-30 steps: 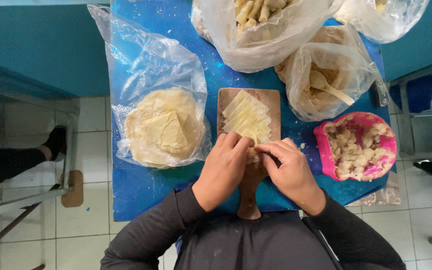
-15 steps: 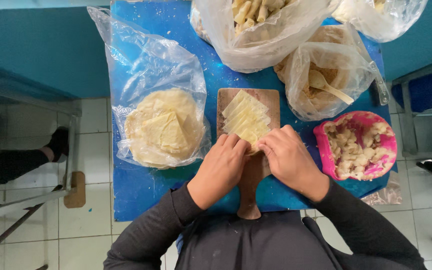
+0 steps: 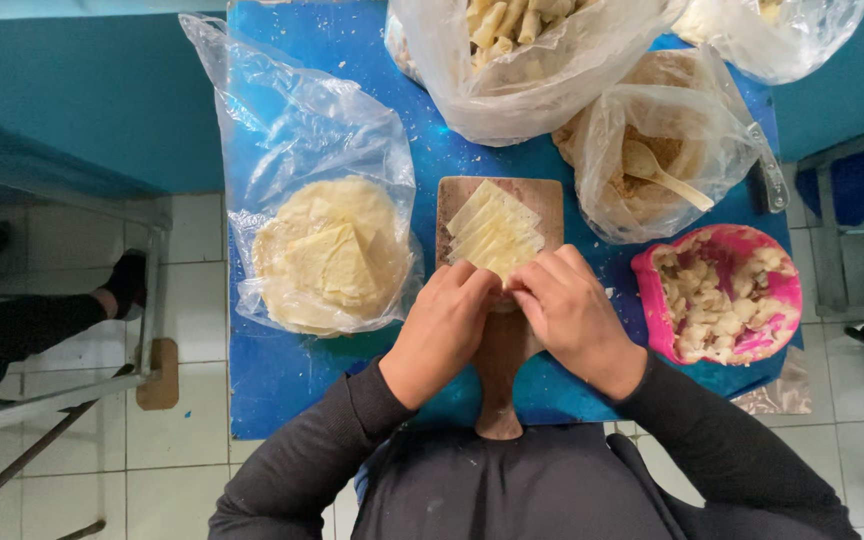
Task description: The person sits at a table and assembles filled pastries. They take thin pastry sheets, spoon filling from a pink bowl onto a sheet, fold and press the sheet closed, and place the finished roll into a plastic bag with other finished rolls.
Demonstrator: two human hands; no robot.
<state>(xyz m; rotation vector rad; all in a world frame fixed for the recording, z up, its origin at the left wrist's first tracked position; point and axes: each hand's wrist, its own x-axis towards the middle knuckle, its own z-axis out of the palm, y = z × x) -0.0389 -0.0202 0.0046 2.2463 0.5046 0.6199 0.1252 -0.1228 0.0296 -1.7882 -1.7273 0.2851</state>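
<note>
While both hands meet at the near end of the wrapper stack, the largest thing in view is the blue table (image 3: 292,380), which carries everything else. At its far edge sits a big clear bag of rolled pastries (image 3: 532,60), bulging and open at the top. To the left lies a flat plastic bag of round wrappers (image 3: 327,250), a few cut triangular sheets resting on top of the pile. To the right, a smaller bag of brown crumbs (image 3: 652,150) holds a wooden spoon (image 3: 662,172), and just near of it stands a pink bowl (image 3: 782,310) filled with pale chunky filling. At the centre is a wooden cutting board (image 3: 547,200), its handle pointing towards the person. On it rests a fanned stack of pale wrapper strips (image 3: 492,230). The left hand (image 3: 442,330) and right hand (image 3: 572,315) are side by side, fingertips touching, both pinching narrowly on the near edge of the stack; what lies beneath the fingers is hidden
</note>
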